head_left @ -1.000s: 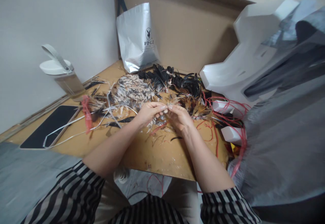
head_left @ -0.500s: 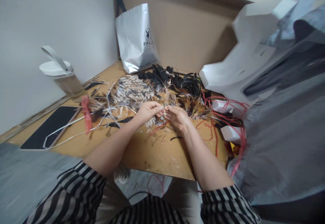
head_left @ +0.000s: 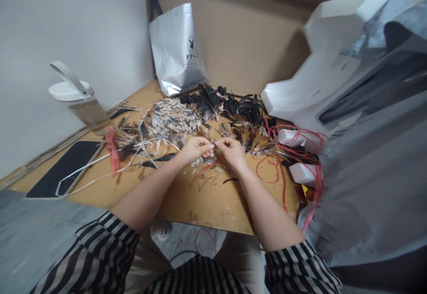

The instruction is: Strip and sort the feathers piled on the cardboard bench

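My left hand [head_left: 194, 148] and my right hand [head_left: 229, 150] meet fingertip to fingertip over the brown board table [head_left: 187, 198], both pinched on a small feather bunch [head_left: 213, 145]. Just beyond them lies a heap of speckled grey feathers [head_left: 171, 118], black feathers [head_left: 230, 102] and orange-brown feathers [head_left: 255, 142]. Loose feather bits lie under my hands. Both forearms are bare, with striped sleeves near the bottom.
A silver PPGZ bag [head_left: 178, 47] leans on the cardboard back wall. A lidded bottle [head_left: 80, 102] and a black tablet [head_left: 63, 169] sit at left, with white strips [head_left: 100, 163]. Red cords [head_left: 283, 160] and white boxes [head_left: 302, 171] lie at right, beside grey fabric [head_left: 367, 187].
My hands have shifted slightly left and away from me, still pinched together on the feathers. The view has tilted a little.
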The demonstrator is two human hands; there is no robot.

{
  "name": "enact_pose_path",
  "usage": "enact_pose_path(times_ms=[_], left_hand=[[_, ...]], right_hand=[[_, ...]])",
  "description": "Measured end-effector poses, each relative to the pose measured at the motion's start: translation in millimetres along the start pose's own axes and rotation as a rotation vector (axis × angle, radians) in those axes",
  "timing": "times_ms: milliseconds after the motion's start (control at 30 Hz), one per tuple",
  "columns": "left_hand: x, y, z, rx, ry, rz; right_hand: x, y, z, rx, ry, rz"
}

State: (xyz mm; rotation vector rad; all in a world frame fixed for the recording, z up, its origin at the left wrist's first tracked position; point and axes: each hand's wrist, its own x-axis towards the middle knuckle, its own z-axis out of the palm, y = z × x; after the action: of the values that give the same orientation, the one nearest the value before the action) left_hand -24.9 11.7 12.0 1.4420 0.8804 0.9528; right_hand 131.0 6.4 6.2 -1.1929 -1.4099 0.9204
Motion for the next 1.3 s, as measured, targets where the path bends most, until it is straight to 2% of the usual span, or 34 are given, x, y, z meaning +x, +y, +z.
enact_pose_path(times_ms=[100, 200, 333, 467, 733, 1000, 1300], left_hand=[[1.1, -2.8, -0.2, 0.001, 0.014, -0.021], [1.1, -1.8, -1.1, -0.019, 0.048, -0.029], [0.8, 0.1, -1.9, -0.052, 0.079, -0.055], [1.0, -0.2, -3.2, -0.067, 0.106, -0.072], [3.0, -5.2, -6.4, -0.064, 0.072, -0.083], [1.3, -4.4, -4.2, -0.007, 0.070, -0.070], [1.0, -8.8, -1.9, -0.110, 0.028, -0.104]], right_hand=[[1.0, 3.6, -2.1, -0.093, 0.005, -0.052], [0.9, 2.9, -2.6, -0.095, -0.020, -0.017], [-0.2, -1.7, -0.9, -0.015, -0.078, 0.040], [-1.2, -7.4, 1.0, 0.080, -0.073, 0.054], [-3.5, -11.5, 5.8, 0.251, -0.105, 0.145], [-1.7, -1.7, 6.8, 0.221, -0.111, 0.149], [-3.8, -1.9, 9.7, 0.196, -0.116, 0.161]])
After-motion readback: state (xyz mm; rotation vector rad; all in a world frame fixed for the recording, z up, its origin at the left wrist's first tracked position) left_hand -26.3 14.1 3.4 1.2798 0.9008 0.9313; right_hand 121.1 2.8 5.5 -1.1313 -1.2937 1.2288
